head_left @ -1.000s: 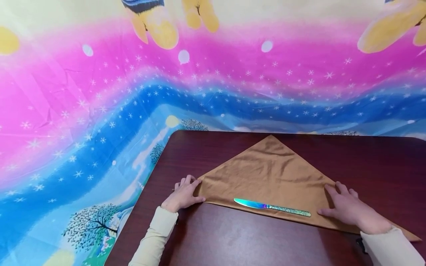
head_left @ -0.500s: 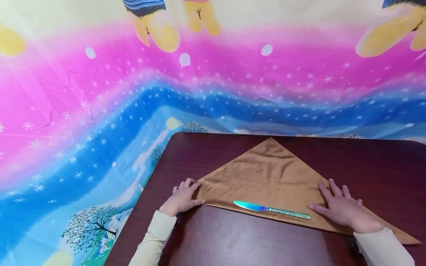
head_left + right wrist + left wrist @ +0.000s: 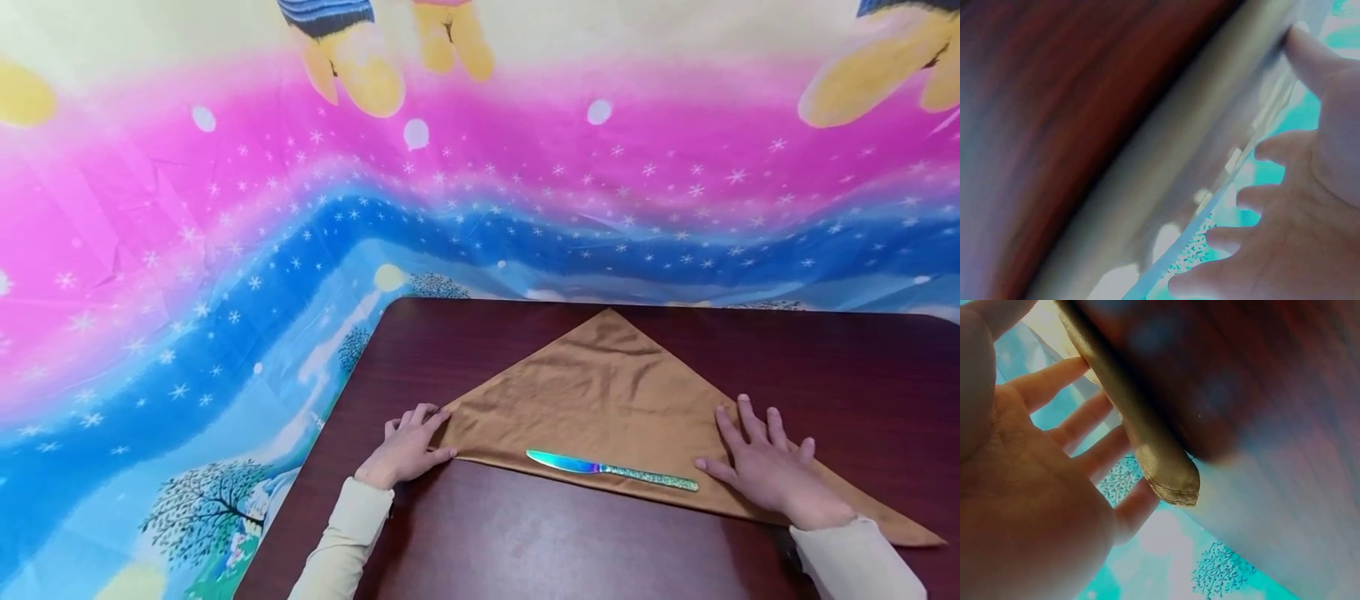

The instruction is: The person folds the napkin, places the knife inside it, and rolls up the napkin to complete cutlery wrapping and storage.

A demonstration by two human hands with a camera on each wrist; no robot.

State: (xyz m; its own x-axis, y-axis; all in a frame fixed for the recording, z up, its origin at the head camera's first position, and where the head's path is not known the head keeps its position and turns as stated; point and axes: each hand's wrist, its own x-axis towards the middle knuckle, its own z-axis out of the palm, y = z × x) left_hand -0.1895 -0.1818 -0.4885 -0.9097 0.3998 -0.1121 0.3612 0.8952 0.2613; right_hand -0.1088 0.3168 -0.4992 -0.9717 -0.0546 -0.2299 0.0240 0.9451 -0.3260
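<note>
A brown cloth napkin (image 3: 570, 392), folded into a triangle with its point at the far side, lies on the dark table. Along its near folded edge rests a table knife (image 3: 611, 471) with a rainbow-sheen blade pointing left and a patterned handle. My left hand (image 3: 405, 446) touches the napkin's left corner with thumb and fingers. In the left wrist view the corner of the napkin (image 3: 1169, 472) passes in front of the extended fingers (image 3: 1094, 415). On the right part of the napkin lies my right hand (image 3: 776, 467), fingers spread, thumb near the knife handle. The napkin's right corner sticks out beyond the wrist.
The dark reddish-brown table (image 3: 525, 542) has rounded far corners. Behind and to its left hangs a printed backdrop (image 3: 465, 175) in pink and blue with snowflakes and trees.
My right hand has slid a little left over the napkin, and its fingers have spread wider. My left hand stays at the left corner. Knife and napkin look unmoved on the table.
</note>
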